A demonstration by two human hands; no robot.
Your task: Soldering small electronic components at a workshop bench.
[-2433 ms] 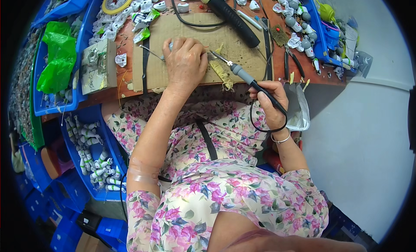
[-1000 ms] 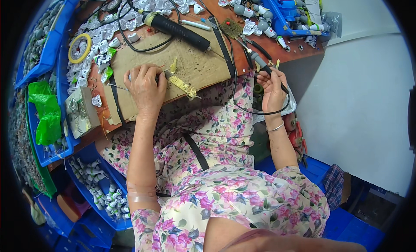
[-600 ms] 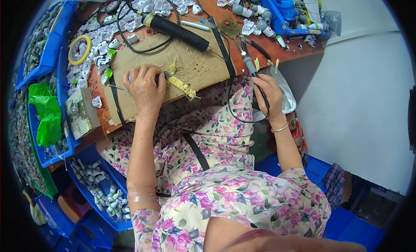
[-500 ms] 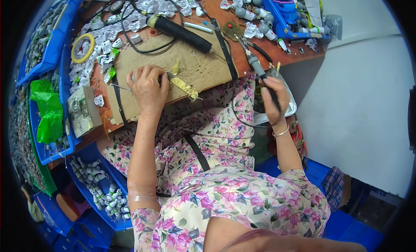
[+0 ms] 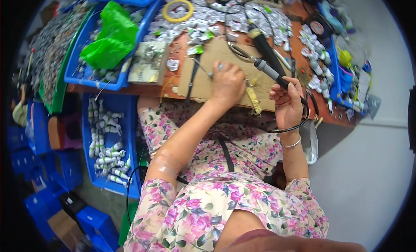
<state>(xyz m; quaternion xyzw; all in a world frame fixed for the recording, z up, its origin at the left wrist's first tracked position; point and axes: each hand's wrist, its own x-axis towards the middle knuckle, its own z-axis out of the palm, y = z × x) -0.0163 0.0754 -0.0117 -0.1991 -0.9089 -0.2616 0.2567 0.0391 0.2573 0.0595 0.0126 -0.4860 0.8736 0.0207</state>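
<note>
My right hand (image 5: 289, 105) grips a soldering iron (image 5: 269, 71) by its black rear end. The iron's metal tip points up and left over the cardboard sheet (image 5: 216, 50), and its black cord loops beside my wrist. My left hand (image 5: 229, 81) is closed with fingers curled down near the sheet's front edge; what it pinches, if anything, is hidden. A thin metal rod (image 5: 200, 65) ends by its fingers. Beside that hand lies a strip wrapped in yellow tape (image 5: 254, 98). A thick black cylindrical tool (image 5: 265, 47) rests behind the iron.
White plastic pieces (image 5: 199, 13) cover the table's back, with a yellow tape roll (image 5: 177, 11). At left are a small box (image 5: 149, 63), a blue bin with a green bag (image 5: 110, 37), and a lower bin of white-and-grey parts (image 5: 110, 141). Another blue bin (image 5: 331, 70) stands right.
The view has swung left, so the table appears farther right. My right hand has brought the soldering iron from the table's right edge over the cardboard. My left hand stays closed at the sheet.
</note>
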